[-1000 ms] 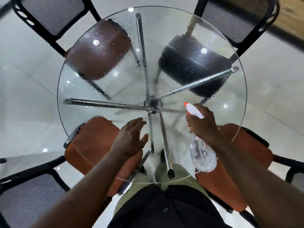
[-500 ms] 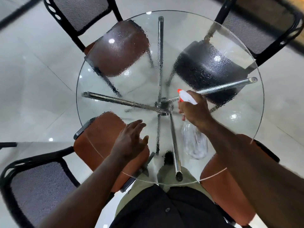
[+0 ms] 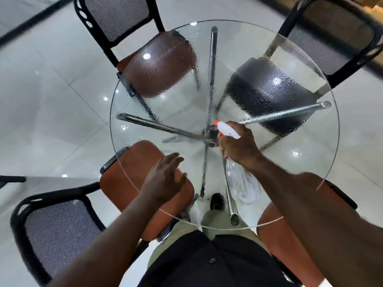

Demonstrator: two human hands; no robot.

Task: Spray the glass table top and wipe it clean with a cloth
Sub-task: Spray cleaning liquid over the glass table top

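"Glass looks beaded with droplets across the far half of the glass table top (image 3: pixel 244 44). Where should the next bursts go?"

"Toward the near side, I'd say. Over the orange chair seat (image 3: pixel 128 172) by the left hand (image 3: pixel 163 179) the surface looks drier, though through clear glass I can't be sure."

"And the bottle?"

"The right hand (image 3: pixel 238 146) has its fingers wrapped round the neck of the spray bottle (image 3: pixel 244 187). It's over the table's middle, with the white nozzle aimed away and leftward. Tilt it down a little so the mist lands on the glass and not past the rim onto the chairs."

"Is the left hand doing anything?"

"Fingers spread and relaxed, holding nothing, hovering above the near-left edge. I'd move it out of the spray line. No cloth shows anywhere, so one must be fetched before wiping."

"Anything else?"

"Light, even bursts. Heavy pooling would run off the edge, and the chrome legs (image 3: pixel 161 127) underneath make streaks hard to spot."
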